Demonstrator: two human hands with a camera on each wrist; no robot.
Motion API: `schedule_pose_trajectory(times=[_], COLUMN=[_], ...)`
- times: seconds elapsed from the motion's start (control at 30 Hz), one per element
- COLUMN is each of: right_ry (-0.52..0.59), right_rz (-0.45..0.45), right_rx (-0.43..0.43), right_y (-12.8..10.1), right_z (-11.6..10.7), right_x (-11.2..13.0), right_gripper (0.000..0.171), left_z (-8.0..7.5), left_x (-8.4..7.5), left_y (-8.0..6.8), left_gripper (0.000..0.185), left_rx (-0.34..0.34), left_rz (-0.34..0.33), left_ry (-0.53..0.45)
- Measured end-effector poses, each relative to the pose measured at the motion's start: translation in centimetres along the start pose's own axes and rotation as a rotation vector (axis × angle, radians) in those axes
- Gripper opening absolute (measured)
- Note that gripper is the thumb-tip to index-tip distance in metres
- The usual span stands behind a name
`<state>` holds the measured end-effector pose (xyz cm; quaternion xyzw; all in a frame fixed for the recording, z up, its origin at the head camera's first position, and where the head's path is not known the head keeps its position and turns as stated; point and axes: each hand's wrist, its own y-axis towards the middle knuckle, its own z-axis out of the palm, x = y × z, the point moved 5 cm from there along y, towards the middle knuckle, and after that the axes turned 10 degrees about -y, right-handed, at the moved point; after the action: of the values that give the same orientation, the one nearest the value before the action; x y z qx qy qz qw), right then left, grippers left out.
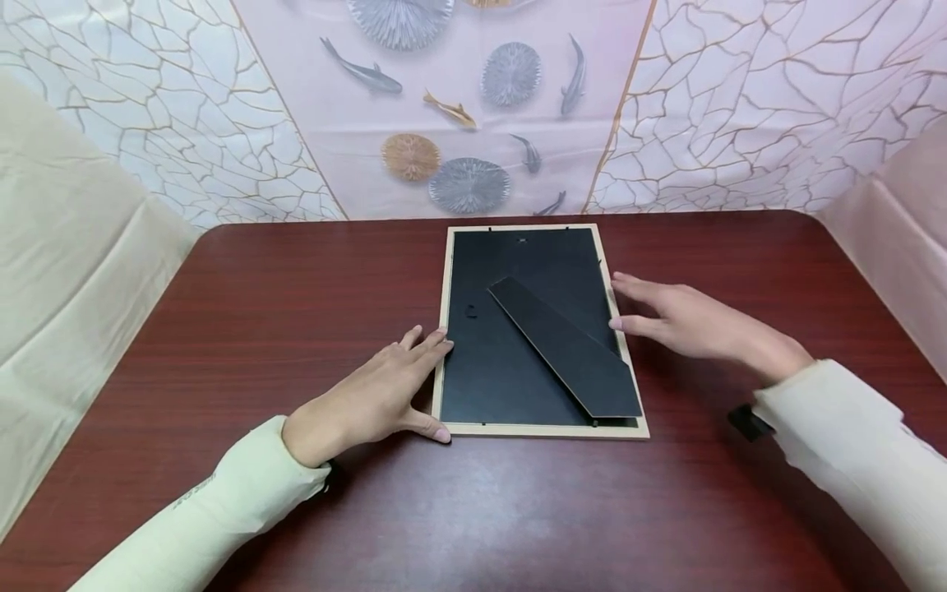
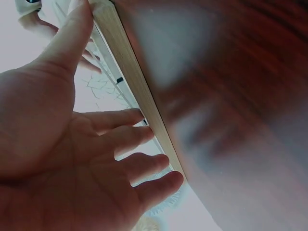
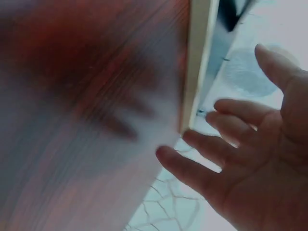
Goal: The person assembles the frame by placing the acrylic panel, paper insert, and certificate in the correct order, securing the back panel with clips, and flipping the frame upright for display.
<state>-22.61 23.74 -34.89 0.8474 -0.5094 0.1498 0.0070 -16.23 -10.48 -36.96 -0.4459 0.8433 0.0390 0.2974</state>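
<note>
i have both hands flat, my left hand (image 1: pixel 373 400) and right hand (image 1: pixel 681 321), on the sides of the face-down picture frame (image 1: pixel 538 427) near the table's (image 1: pixel 259 329) far edge; i think lifting it needs a grip first.

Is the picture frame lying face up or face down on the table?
Face down: the picture frame lies flat on the table with its black backing board and folded stand strut facing up.

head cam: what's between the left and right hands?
The picture frame, face down on the table, its black easel stand slanting across the back. The left hand touches its left edge, the right hand its right edge. Head view shows it.
</note>
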Motion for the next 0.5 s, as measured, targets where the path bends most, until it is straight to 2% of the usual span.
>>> schedule_pose_trajectory(times=[0.27,0.5], right_ry=[0.002,0.022], right_rz=[0.126,0.140], right_rx=[0.031,0.064], right_y=[4.2,4.9], right_z=[0.6,1.0], right_x=[-1.5,-1.6], right_gripper=[0.081,0.083], left_z=[-0.1,0.0], left_x=[0.1,0.5], left_y=[0.1,0.1], left_gripper=[0.109,0.113], left_rx=[0.005,-0.009], left_rz=[0.002,-0.016], left_ry=[-0.008,-0.028])
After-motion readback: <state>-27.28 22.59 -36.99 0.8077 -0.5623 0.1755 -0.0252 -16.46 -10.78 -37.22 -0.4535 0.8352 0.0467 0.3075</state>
